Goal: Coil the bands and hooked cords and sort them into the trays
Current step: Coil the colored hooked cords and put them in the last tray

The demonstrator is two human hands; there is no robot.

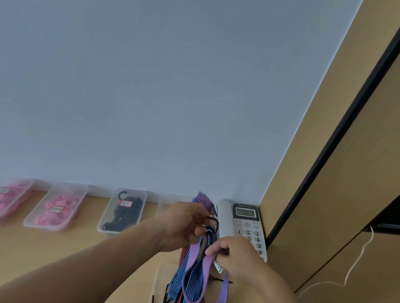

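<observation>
Four clear plastic trays [107, 211] line the back of the wooden tabletop [27, 255], nine to twelve o'clock. A white push-button phone [245, 223] sits at one. Striped hooked cords [191, 285] lie in a fifth clear tray [160, 278] at six.

The telephone [245, 223] at the lower right of centre carried the only readable marks: keypad [250, 238] digits 1, 2, 3, 6 and 9, plus a # sign. A line of small print above its display [245, 211] was too blurred to read. Red-edged labels [125, 203] on three trays [109, 231] along the lower left could not be made out either.
</observation>
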